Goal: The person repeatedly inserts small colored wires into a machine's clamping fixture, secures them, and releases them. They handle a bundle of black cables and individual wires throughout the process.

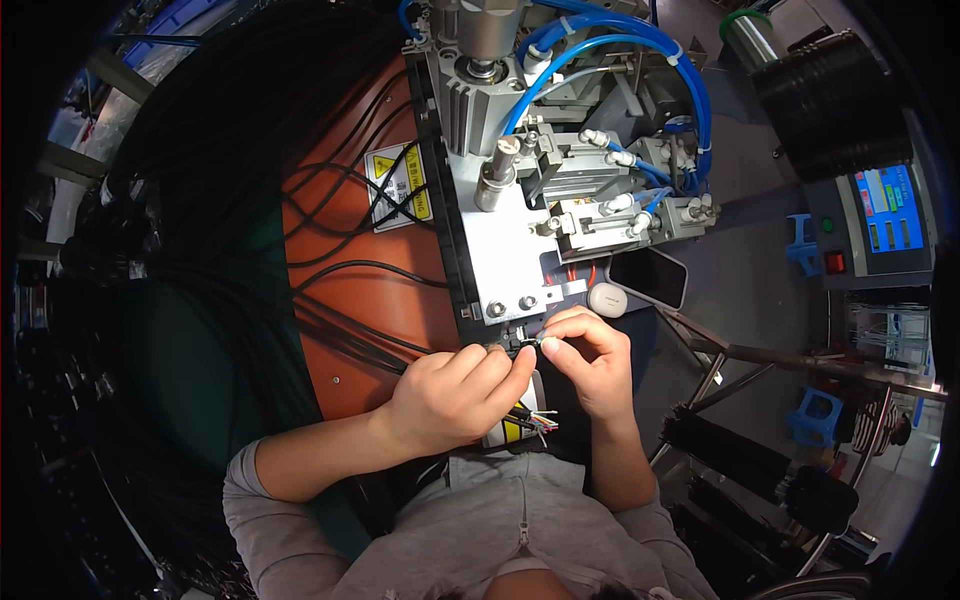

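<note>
Black cables (362, 330) run in from the left to my left hand (450, 398), whose fingers are curled closed around them. Below that hand, the cables' stripped ends show as a fan of thin coloured wires (541, 421). My left fingertips reach a small dark fixture (516, 338) under the front edge of the machine's pale metal plate (500, 255). My right hand (594, 368) faces it from the other side, thumb and index finger pinched together at the fixture. Whatever is in that pinch is too small to name.
Pneumatic cylinders with blue hoses (700, 110) stand behind the plate. A phone (648, 278) and a white rounded case (607, 300) lie right of it. At left, more cables cross an orange-brown surface (345, 290). A control screen (888, 210) is far right.
</note>
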Demonstrator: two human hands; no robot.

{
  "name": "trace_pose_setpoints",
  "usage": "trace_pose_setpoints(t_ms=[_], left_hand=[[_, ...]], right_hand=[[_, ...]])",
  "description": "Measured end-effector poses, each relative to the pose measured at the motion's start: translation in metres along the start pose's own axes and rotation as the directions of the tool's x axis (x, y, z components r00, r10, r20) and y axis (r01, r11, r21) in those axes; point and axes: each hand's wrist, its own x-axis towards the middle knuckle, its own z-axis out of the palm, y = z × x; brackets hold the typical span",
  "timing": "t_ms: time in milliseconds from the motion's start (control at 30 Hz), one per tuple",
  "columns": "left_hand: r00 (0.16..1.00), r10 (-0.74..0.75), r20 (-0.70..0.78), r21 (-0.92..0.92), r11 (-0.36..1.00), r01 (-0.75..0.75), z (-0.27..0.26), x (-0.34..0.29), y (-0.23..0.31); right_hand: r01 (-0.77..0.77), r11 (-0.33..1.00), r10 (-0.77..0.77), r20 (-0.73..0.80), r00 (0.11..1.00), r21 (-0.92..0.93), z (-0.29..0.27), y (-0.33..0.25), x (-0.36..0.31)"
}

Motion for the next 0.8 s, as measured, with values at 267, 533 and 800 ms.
trace_pose_setpoints(t_ms=[267,533,800], left_hand=[[0.998,-0.013,-0.063,-0.013,1.000,0.012,-0.001,-0.004,0.000],[0.996,0.050,-0.068,0.021,0.999,-0.049,0.000,-0.004,-0.001],[0.993,-0.062,0.101,0.094,0.994,0.052,0.004,-0.001,0.004]], right_hand=[[0.168,0.973,-0.189,-0.134,0.973,-0.157,0.015,-0.002,-0.003],[-0.032,0.992,0.047,0.122,0.991,-0.124,-0.009,-0.016,0.005],[0.257,0.779,-0.291,0.035,0.956,-0.572,0.009,-0.004,0.012]])
